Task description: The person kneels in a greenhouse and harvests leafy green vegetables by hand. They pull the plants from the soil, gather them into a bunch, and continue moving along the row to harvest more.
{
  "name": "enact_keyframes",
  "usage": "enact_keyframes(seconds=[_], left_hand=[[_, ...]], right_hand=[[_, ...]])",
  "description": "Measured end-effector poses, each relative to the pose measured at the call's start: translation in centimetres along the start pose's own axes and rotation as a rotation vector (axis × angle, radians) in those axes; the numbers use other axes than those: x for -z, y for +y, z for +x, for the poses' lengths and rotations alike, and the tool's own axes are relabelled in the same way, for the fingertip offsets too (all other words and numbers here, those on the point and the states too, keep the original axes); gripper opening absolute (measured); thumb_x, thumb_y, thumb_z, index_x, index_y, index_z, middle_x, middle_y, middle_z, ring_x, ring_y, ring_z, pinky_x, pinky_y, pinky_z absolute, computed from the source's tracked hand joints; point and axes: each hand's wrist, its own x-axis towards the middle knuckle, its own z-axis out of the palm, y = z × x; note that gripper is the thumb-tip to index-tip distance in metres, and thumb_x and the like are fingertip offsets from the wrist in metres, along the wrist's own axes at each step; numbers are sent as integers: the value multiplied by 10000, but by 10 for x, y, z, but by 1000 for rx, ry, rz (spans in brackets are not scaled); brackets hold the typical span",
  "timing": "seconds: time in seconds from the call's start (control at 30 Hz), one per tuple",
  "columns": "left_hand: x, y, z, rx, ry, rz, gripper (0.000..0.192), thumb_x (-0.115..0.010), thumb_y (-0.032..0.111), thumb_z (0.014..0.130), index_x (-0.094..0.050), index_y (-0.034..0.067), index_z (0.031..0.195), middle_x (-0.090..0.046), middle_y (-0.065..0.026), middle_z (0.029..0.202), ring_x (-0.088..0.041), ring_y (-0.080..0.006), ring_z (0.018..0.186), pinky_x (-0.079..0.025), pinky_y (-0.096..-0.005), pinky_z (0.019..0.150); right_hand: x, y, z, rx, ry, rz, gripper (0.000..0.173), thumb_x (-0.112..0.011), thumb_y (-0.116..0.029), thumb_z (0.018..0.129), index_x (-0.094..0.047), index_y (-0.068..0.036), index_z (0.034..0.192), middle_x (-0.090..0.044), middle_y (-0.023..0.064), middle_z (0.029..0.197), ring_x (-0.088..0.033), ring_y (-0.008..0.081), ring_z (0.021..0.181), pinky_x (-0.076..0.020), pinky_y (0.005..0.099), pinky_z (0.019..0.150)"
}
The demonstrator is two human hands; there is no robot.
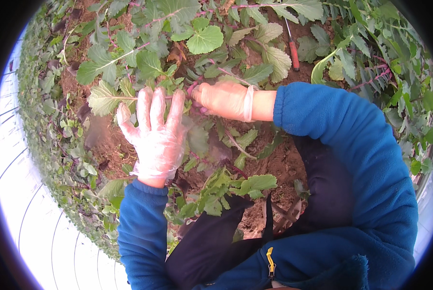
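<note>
My left hand (158,127), in a clear plastic glove, is spread flat with its back up and its fingers apart. Its fingertips lie over a leaf stalk, and a pale green leaf (106,98) sticks out to their left. From the right comes my right hand (223,99), also gloved, its fingers curled around purple stems (193,87) of a leafy plant. The fingertips partly hide where they grip. Below the hands hang broad leaves (198,139), and a cut-looking stalk (240,145) slants beside them.
A screwdriver-like tool with a red and black handle (293,56) lies on the brown soil at the upper right. Dense purple-stemmed plants (374,74) grow on both sides. Leafy shoots (252,183) stand close to my dark trousers (325,181). White ribbed sheeting (31,214) borders the left.
</note>
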Motion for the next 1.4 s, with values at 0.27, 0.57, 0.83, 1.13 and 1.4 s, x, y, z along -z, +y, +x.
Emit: enact_keyframes(seconds=[0.27,0.57,0.83,1.13,1.4], left_hand=[[1,-3,-2,-11,-40,49,845,-857,259,654,-604,289,1459,-543,-46,1474,-457,-305,1452,-199,-673,1214],[-1,-3,-1,-12,10,12,799,-852,281,674,-614,284,1437,-559,-48,1441,-474,-309,1424,-211,-678,1204],[0,-1,-1,-15,-19,52,749,-840,301,692,-624,270,1409,-563,-56,1431,-478,-314,1417,-222,-690,1194],[1,1,-3,-13,-9,71,778,-861,304,685,-617,272,1423,-549,-63,1447,-473,-327,1426,-224,-687,1190],[5,0,-4,-23,-45,62,824,-872,279,673,-602,273,1451,-536,-70,1464,-455,-328,1443,-217,-698,1179]], right_hand=[[9,6,4,160,38,-26,273,-676,-185,943,-609,-69,1181,-701,194,852,-707,447,755,-571,542,647],[29,24,8,56,-104,311,365,-612,-205,1034,-637,-70,1372,-680,191,1246,-669,391,1141,-545,469,1005],[46,40,1,-290,107,772,352,-710,-143,1008,-664,-27,1337,-705,72,1335,-640,129,1192,-519,316,1057],[30,22,-3,-88,209,352,263,-719,-92,957,-712,-53,1216,-687,139,1134,-701,345,1062,-570,408,945],[24,21,-4,-102,140,231,315,-740,-168,936,-705,-50,1225,-750,140,1143,-730,363,1047,-594,436,885]])
